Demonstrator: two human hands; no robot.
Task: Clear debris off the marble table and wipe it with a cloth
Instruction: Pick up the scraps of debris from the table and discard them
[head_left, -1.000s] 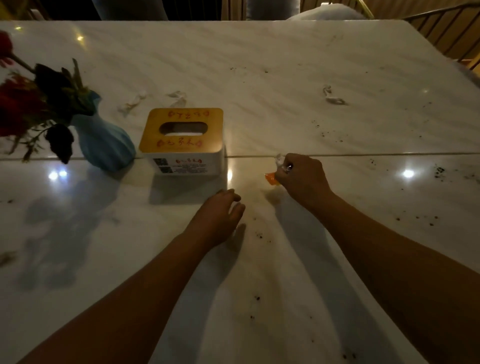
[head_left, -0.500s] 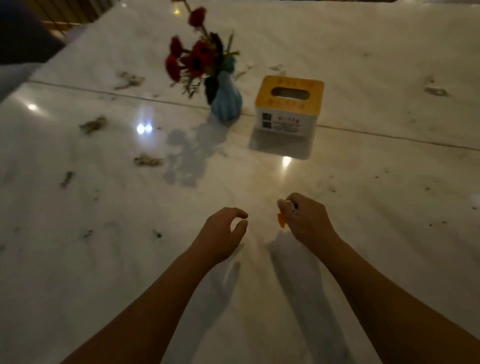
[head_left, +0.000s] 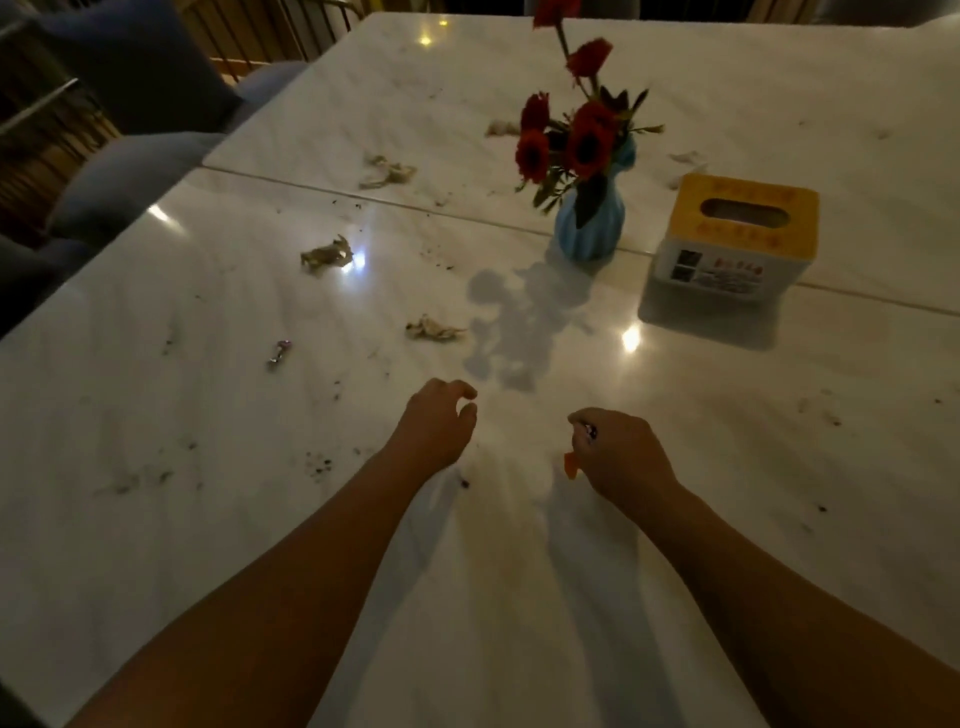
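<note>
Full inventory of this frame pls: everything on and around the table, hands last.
marble table: one, white, fills the view
vase: one, blue, right of centre, holds red flowers
tissue box: one, yellow top, white sides, right of the vase
paper scraps: at least five, pale, left of and behind the vase
wrapper: one, shiny, near left
crumbs: many, dark, scattered
chairs: at least two, blue-grey, far left
orange scrap: one, in the right hand
left hand: one, loosely curled, empty, centre
right hand: one, grip closed on the orange scrap
</note>
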